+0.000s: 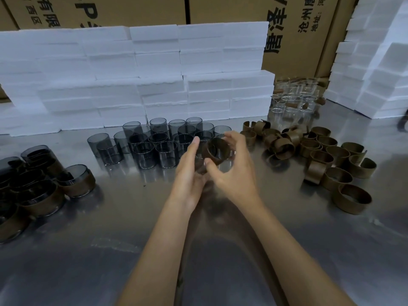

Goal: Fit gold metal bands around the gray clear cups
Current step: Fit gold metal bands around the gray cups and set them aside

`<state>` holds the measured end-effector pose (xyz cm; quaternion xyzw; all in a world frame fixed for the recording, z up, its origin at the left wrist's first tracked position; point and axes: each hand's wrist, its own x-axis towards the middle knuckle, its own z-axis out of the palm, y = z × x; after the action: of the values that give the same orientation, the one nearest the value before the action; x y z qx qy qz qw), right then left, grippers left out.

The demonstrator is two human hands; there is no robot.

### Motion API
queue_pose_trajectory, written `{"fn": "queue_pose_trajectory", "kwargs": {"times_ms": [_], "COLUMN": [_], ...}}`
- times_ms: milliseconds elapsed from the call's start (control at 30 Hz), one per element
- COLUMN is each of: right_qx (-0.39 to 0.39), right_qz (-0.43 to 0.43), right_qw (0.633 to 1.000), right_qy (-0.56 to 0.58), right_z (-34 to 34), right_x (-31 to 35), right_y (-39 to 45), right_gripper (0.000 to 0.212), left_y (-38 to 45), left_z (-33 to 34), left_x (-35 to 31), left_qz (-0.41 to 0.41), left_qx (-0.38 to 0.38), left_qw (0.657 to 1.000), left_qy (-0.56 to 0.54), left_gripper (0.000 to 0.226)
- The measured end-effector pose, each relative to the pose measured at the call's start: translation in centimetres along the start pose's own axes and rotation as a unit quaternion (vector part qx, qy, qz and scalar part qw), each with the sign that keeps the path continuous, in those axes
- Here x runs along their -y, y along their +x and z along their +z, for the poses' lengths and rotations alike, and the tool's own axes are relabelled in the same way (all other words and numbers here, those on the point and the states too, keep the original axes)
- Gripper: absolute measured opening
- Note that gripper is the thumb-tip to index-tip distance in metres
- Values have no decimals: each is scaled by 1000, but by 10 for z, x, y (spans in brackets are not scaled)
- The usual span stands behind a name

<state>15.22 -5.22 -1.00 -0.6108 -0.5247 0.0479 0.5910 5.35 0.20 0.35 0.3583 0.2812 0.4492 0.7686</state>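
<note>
My right hand (231, 173) pinches a gold band (217, 152) above the bench (220, 250); left hand (189, 171), fingers straight, steadies the gray cup (199, 165) inside it. I'd keep band square, slide evenly.

A gold band (217, 152) was held tilted above the table, around a gray cup (barely seen). Bare cups (154, 142) were clustered behind; loose bands (320, 155) were heaped right.

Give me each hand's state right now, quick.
Left hand: fingers straight, supporting the gray cup from the side.
Right hand: curled round the gold band on that cup.
</note>
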Motion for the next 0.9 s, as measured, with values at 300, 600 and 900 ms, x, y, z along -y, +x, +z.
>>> {"fn": "queue_pose_trajectory", "kwargs": {"times_ms": [300,600,900], "right_qx": [27,35,86], "right_qz": [-35,256,271], "right_qw": [999,936,927], "right_qy": [-22,239,245], "right_z": [-1,-10,-10], "right_x": [2,1,-10], "right_y": [0,12,11], "right_gripper": [48,53,63], "left_y": [-2,0,-1], "left_z": [-2,2,1], "left_x": [4,10,12], "left_qz": [36,25,25], "left_qx": [3,40,31], "left_qw": [997,991,988], "left_qy": [72,126,152], "left_gripper": [70,48,47]}}
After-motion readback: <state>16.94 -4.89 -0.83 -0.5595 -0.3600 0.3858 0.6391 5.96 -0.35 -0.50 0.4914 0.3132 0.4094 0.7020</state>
